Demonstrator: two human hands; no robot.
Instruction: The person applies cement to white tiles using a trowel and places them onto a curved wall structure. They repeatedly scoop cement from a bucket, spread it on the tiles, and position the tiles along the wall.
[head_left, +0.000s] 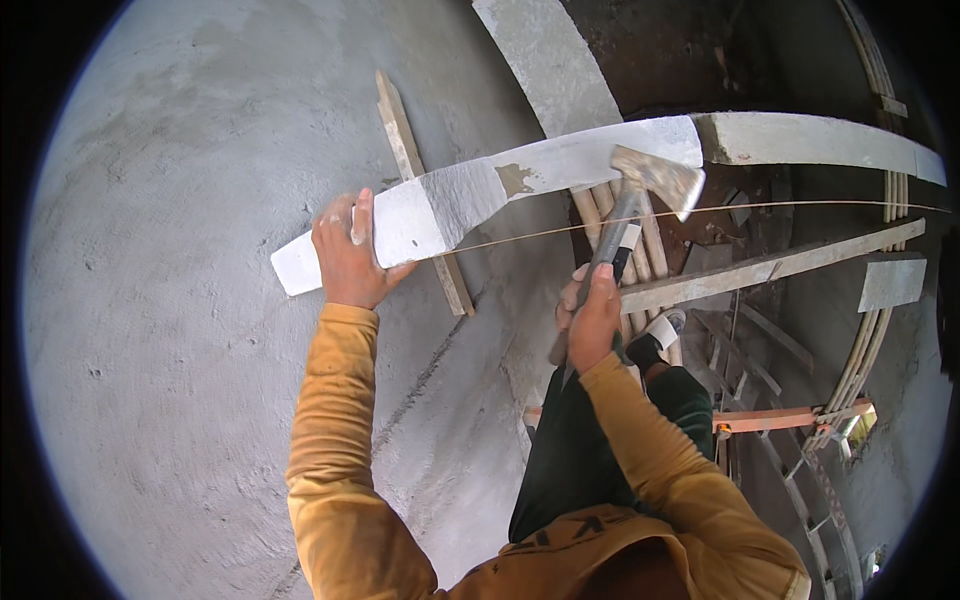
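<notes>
My left hand [350, 250] is closed over a white block [412, 225] at the left end of a row, fingers across its top and thumb along the near edge. In my right hand [592, 318] is a hatchet [660, 180], gripped by its grey handle. Its head, slightly blurred, lies in front of the long white block [570, 155] in the middle of the row; whether they touch I cannot tell. Grey mortar shows on that block near its left end. A thin string [560, 228] runs along the near side of the row.
A grey plastered wall [200, 200] fills the left, with a wooden strip [402, 130] against it. Bamboo poles [650, 240] and a plank [770, 268] lie beneath me. Lower right are an orange beam [765, 419] and a ladder [800, 490]. Further blocks [800, 138] continue right.
</notes>
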